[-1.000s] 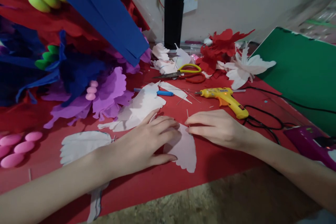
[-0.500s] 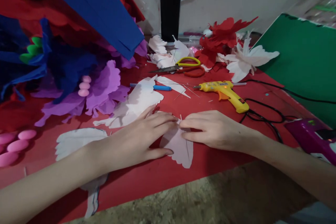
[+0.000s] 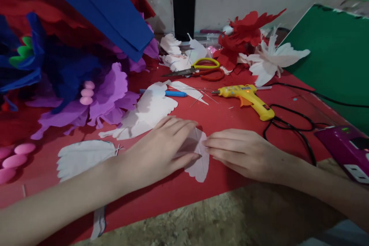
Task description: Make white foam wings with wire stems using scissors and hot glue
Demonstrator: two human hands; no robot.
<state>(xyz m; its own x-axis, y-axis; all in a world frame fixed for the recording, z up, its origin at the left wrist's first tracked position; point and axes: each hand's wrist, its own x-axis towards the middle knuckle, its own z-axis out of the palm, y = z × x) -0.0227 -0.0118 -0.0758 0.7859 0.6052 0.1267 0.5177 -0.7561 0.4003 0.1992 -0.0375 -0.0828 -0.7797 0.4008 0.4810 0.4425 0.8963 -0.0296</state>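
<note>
A pale pink-white petal with a scalloped lower edge lies on the red tabletop between my hands, a thin wire running along its length. My left hand holds the petal down from the left, its thumb by the wire and its bent fingers over the upper part. At the petal's right edge, the fingertips of my right hand are pressed together and touch it. Another white petal piece with a dark outline is partly hidden under my left forearm. Larger white cut pieces lie beyond my left hand.
A yellow glue gun with a black cord lies to the right. Behind are scissors, a blue pen and an upright phone. Purple flowers and blue sheets crowd the left; a green board stands right.
My right hand has shifted from the petal's top to its right edge. My left thumb has moved onto the petal near the wire, which shows more fully. The view has shifted slightly.
</note>
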